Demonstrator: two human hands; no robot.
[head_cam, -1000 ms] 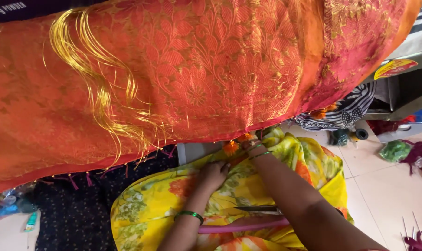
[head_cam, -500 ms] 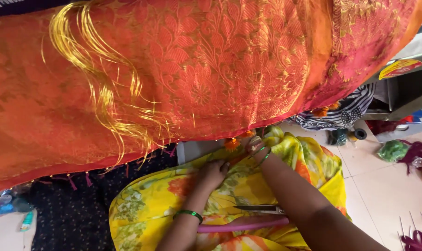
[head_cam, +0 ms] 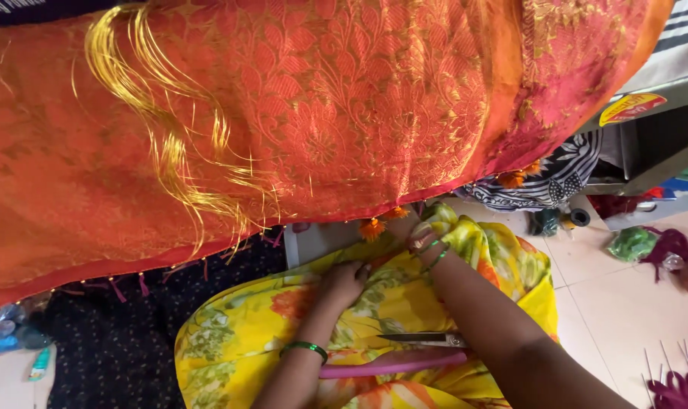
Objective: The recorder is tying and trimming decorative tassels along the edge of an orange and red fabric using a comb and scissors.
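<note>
Under the lower edge of the big orange-red brocade cloth (head_cam: 321, 121), the left hand (head_cam: 344, 282) rests on the yellow flowered fabric (head_cam: 230, 333), its fingers curled down and pressing into the folds; whether they pinch anything cannot be told. It wears a green bangle (head_cam: 304, 348) at the wrist. Just beside it, a little higher and to the right, the right hand (head_cam: 418, 236) reaches up to the hem of the brocade cloth, its fingers hidden behind the edge, so how far it is open cannot be told. Green bangles (head_cam: 435, 254) sit on that wrist too. Small orange tassels (head_cam: 372, 227) hang from the hem right between the two hands, with another further right near the striped cloth.

Below the right forearm a pair of scissors (head_cam: 423, 339) lies on the yellow fabric, blades closed and pointing left, and a pink strip (head_cam: 389, 367) runs beneath them. Loose golden threads (head_cam: 170, 151) trail across the brocade at upper left. A dark dotted cloth (head_cam: 94, 341) lies to the left of the yellow fabric. On the tiled floor (head_cam: 609, 303) at right sit a green bundle (head_cam: 631, 244), maroon thread clumps (head_cam: 673, 246) and a black-and-white patterned cloth (head_cam: 556, 182).
</note>
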